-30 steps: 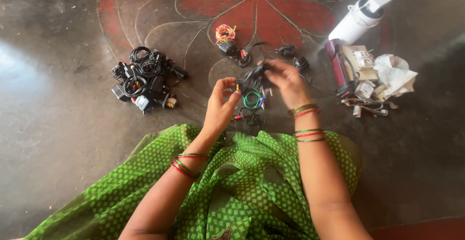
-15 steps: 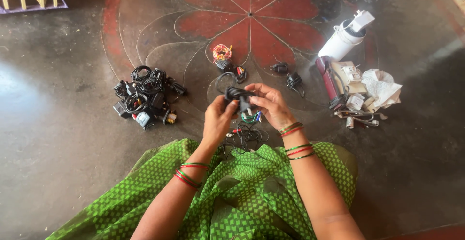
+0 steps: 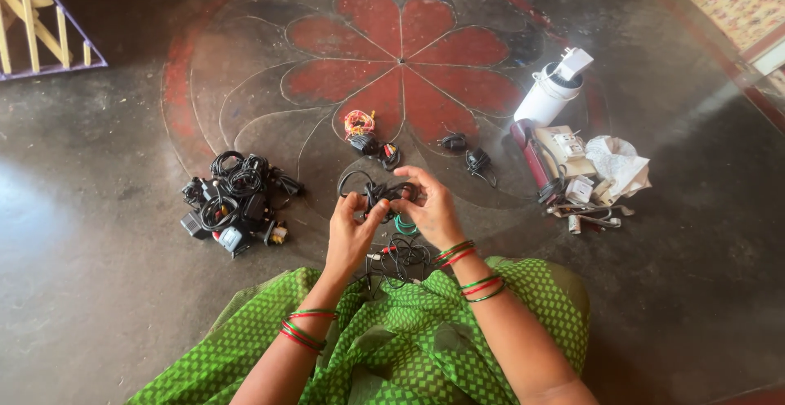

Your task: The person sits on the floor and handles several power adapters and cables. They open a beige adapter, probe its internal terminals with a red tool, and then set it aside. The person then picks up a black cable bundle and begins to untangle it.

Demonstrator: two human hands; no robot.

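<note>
I'm watching the left hand (image 3: 352, 229) and right hand (image 3: 433, 209) both pinching a black cable (image 3: 378, 191) btwn them, above the floor (image 3: 98, 233) just in front of the green lap. Pile of black adapters (image 3: 233, 204) is sitting off to the left, white bottle (image 3: 549, 94) far right.

Black cable (image 3: 378, 190), loosely looped and partly coiled, held above the floor, its free loop arching up and left.
</note>
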